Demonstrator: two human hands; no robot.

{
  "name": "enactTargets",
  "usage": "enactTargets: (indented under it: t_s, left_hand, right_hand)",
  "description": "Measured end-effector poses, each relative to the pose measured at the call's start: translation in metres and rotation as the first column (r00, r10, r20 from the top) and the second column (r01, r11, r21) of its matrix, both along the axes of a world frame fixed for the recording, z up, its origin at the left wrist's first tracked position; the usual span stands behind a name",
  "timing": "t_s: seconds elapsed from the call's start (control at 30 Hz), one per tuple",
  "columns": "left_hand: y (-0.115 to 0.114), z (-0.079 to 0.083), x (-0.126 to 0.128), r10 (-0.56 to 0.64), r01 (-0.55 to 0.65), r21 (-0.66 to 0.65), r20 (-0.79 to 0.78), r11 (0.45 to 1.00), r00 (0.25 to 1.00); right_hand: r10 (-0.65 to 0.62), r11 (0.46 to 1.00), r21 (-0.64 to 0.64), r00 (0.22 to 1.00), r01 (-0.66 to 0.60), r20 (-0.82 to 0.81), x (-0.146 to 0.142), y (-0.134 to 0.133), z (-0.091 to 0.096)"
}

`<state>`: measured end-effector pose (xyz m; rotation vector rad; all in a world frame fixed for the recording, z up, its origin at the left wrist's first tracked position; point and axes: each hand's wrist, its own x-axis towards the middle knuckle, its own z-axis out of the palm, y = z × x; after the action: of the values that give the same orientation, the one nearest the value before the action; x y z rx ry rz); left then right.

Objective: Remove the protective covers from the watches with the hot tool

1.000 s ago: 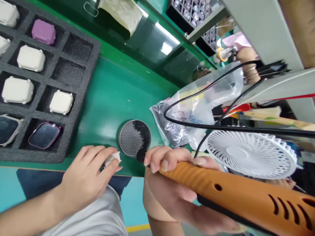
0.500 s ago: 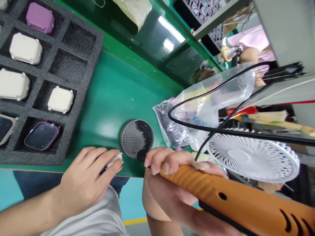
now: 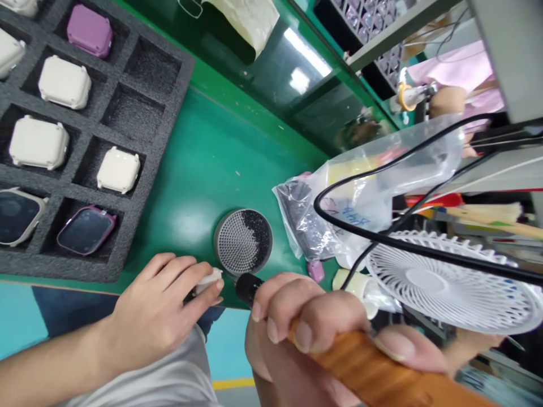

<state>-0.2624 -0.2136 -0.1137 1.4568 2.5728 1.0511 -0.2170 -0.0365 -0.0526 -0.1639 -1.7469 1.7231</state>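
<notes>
My left hand (image 3: 159, 305) rests at the bench's front edge, fingers closed around a small white watch case (image 3: 207, 280) mostly hidden by them. In my right hand (image 3: 305, 316) is an orange electric screwdriver (image 3: 369, 362), wrapped by the fingers near its black nose (image 3: 247, 288). The nose points left toward the watch case, with a small gap between them. Just beyond both hands stands a round screw tray (image 3: 231, 246) with a perforated plate. Tiny black screws (image 3: 261, 234) are heaped on its right side.
On the left, a dark foam tray (image 3: 155, 164) holds several white and purple watch cases. A clear plastic bag (image 3: 318, 226), a purple piece (image 3: 315, 271), a black cable (image 3: 339, 223) and a white fan (image 3: 424, 280) are on the right. Another person's arm (image 3: 449, 102) shows at upper right.
The screwdriver nose has moved off the screw tray, down and toward my left hand. My right hand has shifted slightly lower; the left still holds the watch case. The view has shifted slightly.
</notes>
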Motion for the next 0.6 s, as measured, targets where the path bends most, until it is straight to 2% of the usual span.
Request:
enactTargets:
  t_s: [0.1,0.27,0.4,0.5,0.6]
  left_hand:
    - [0.001,0.0,0.0,0.003,-0.003,-0.001,0.014,1.0,1.0]
    - [0.002,-0.001,-0.001,0.004,-0.005,0.012,0.03,1.0,1.0]
    - [0.002,-0.002,-0.001,0.009,-0.009,0.019,0.031,1.0,0.999]
    - [0.002,-0.001,-0.001,0.01,-0.011,0.017,0.036,1.0,0.999]
    - [0.003,0.0,-0.001,0.021,-0.023,0.03,0.043,0.999,0.999]
  right_hand:
    - [0.068,0.996,0.053,0.997,-0.066,-0.033,0.0,0.001,-0.011]
    - [0.031,0.999,-0.029,0.999,-0.033,-0.044,-0.004,-0.004,-0.01]
    - [0.108,0.994,-0.033,0.994,-0.108,0.007,0.0,0.0,-0.015]
    - [0.201,0.979,-0.052,0.971,-0.196,0.128,0.001,0.007,-0.01]
    - [0.306,0.952,-0.119,0.899,-0.283,0.312,-0.003,0.013,0.009]
